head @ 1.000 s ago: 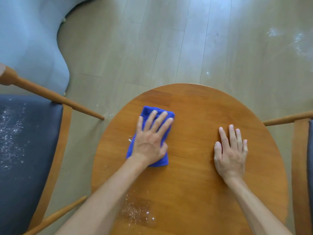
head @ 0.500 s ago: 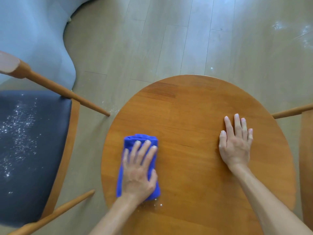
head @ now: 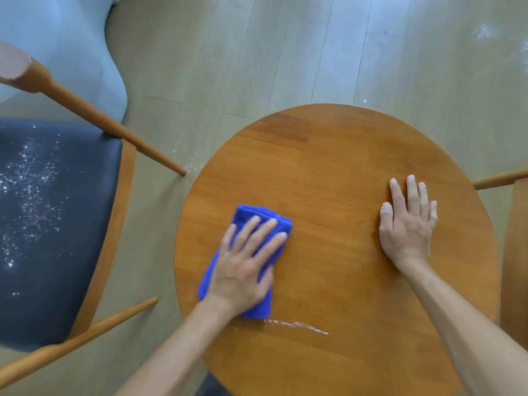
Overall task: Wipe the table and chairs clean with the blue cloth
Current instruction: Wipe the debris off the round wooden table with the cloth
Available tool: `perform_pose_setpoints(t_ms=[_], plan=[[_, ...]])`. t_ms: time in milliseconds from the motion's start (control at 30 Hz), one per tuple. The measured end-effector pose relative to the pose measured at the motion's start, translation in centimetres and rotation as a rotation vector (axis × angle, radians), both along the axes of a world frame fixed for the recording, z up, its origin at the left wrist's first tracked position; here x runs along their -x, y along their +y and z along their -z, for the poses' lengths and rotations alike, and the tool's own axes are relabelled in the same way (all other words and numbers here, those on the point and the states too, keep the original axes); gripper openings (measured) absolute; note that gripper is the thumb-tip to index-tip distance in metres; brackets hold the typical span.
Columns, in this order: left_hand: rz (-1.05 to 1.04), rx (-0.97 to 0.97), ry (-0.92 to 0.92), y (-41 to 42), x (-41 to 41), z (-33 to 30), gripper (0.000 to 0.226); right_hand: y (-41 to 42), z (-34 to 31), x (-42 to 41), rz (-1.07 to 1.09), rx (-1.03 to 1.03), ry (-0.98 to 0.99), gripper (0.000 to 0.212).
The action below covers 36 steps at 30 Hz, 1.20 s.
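Cloth (head: 251,281) pushed right, two hands (head: 245,267) flat, one table (head: 343,167), two chairs (head: 57,224)

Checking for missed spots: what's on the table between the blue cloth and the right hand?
Bare wood, head view: between blue cloth and right hand, nothing on the table.

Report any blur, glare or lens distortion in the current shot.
Head view: the left hand on the blue cloth shows slight motion blur at the fingers; a wet streak on the table glints; wide-angle bending curves the chair rails; lighting is soft and even.
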<state>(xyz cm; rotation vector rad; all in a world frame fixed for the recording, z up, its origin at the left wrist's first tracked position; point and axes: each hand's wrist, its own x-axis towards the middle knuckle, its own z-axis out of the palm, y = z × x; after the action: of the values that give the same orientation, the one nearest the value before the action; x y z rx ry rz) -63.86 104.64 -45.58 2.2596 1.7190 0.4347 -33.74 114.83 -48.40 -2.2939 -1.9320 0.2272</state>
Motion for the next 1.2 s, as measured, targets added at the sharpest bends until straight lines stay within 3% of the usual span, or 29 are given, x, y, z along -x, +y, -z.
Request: perform_pose_setpoints(t_ms=[133, 300, 400, 467, 633, 733, 833, 933, 1067, 1200], plan=[[-0.16, 0.053, -0.015, -3.4, 6.0, -0.2, 0.057, 0.0, -0.2, 0.1, 0.009, 0.03, 0.011, 0.059], [-0.226, 0.103, -0.054, -10.5, 3.6, -0.5, 0.054, 0.0, -0.3, 0.2, 0.009, 0.044, 0.017, 0.06], [-0.177, 0.08, -0.031, -14.3, -0.8, -0.3, 0.048, 0.0, -0.2, 0.2, 0.011, 0.038, 0.014, 0.058], [-0.098, 0.071, -0.005, -15.4, -5.6, 0.2, 0.056, 0.0, -0.1, 0.2, 0.002, 0.026, 0.009, 0.058], [0.126, 0.014, -0.089, -13.0, -19.2, 0.4, 0.055, 0.0, -0.1, -0.1, 0.006, 0.043, 0.048, 0.059], [0.18, 0.068, -0.08, -11.1, -22.5, 0.4, 0.056, 0.4, -1.0, -0.5, -0.001, 0.088, 0.181, 0.06], [0.225, 0.155, -0.067, -10.6, -22.5, 0.4, 0.058, 0.5, -3.3, -1.6, 0.026, 0.157, 0.474, 0.056], [0.15, 0.139, -0.052, -9.2, -22.2, 0.4, 0.055, -2.2, -5.9, -2.3, 0.091, 0.066, 0.65, 0.052], [-0.092, 0.267, -0.097, -4.1, -19.0, -0.6, 0.054, -8.8, -7.0, -2.7, 0.219, -0.036, 0.649, 0.05], [-0.059, 0.301, -0.305, -2.3, -12.8, -1.9, 0.052, -13.9, -6.6, 1.9, 0.18, -0.077, 0.495, 0.055]])
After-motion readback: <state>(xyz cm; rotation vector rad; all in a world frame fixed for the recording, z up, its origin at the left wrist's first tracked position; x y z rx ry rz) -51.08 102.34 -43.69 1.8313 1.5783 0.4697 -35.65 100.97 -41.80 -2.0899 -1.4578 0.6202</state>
